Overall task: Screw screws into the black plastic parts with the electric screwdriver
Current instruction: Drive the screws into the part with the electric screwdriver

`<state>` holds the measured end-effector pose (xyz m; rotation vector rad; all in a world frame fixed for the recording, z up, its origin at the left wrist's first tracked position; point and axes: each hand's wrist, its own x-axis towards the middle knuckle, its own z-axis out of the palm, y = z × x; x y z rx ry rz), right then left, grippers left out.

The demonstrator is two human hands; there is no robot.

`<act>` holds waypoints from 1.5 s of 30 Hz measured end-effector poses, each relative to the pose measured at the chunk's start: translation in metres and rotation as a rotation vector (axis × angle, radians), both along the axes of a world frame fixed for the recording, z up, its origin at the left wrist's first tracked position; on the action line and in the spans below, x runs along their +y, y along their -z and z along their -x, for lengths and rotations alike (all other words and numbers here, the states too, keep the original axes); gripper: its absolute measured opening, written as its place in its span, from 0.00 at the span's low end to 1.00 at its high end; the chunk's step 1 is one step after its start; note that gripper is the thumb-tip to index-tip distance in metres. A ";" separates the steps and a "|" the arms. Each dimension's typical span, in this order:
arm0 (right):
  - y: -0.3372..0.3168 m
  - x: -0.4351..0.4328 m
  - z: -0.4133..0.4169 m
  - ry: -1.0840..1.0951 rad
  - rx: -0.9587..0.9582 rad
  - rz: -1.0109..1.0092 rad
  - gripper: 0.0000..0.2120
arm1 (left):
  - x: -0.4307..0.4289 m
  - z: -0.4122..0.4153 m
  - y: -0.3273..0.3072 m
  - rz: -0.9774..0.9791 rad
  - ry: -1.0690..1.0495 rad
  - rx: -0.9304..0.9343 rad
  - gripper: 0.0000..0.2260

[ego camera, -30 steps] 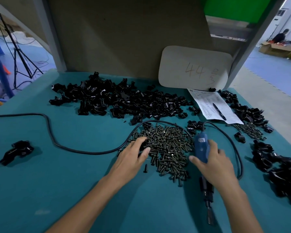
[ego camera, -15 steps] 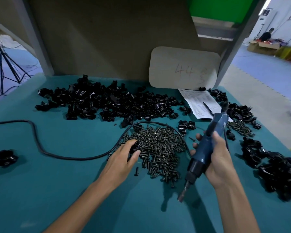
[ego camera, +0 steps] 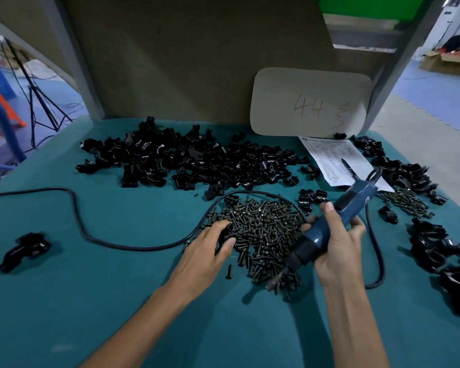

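While my right hand [ego camera: 337,251] grips the electric screwdriver [ego camera: 327,229], its fingers [ego camera: 329,211] clamped round the blue barrel with the bit [ego camera: 275,278] slanting down over the near edge of the screws [ego camera: 260,229], my left hand [ego camera: 207,251] rests at the pile's left edge. Its fingers [ego camera: 227,245] are curled round something small and black; it looks like one black plastic part [ego camera: 230,231], though I cannot tell whether a screw is already seated in it. A single loose screw [ego camera: 229,270] lies on the desk [ego camera: 117,301] just below my left fingers.

The step in hand, as I judge it, is getting a screw and a part lined up under the bit. To do it well I should hold the part steady with its hole facing up, stand the screw straight in it, then bring the bit squarely onto the head before pulling the trigger; a tilted bit would likely slip off or cross the thread.

The power cord [ego camera: 91,235] loops away from beyond my left fingers and round the far side of the pile, so I should keep it from dragging screws about. Beyond the fingers of both hands lies the big heap of black plastic parts [ego camera: 197,166], and further still to the right a printed sheet [ego camera: 337,160] and a card marked 44 [ego camera: 311,102] against the back panel.
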<state>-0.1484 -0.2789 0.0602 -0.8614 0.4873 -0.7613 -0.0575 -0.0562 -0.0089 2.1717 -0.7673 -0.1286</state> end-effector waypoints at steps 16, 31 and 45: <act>0.017 -0.003 -0.012 -0.017 -0.169 -0.285 0.21 | 0.001 0.000 0.003 -0.036 0.010 -0.035 0.21; 0.026 -0.011 -0.007 0.092 -0.062 -0.137 0.25 | 0.002 0.003 0.000 -0.038 0.023 -0.041 0.22; 0.034 -0.011 -0.013 0.127 -0.123 -0.225 0.18 | -0.002 0.008 -0.002 -0.140 0.092 -0.132 0.18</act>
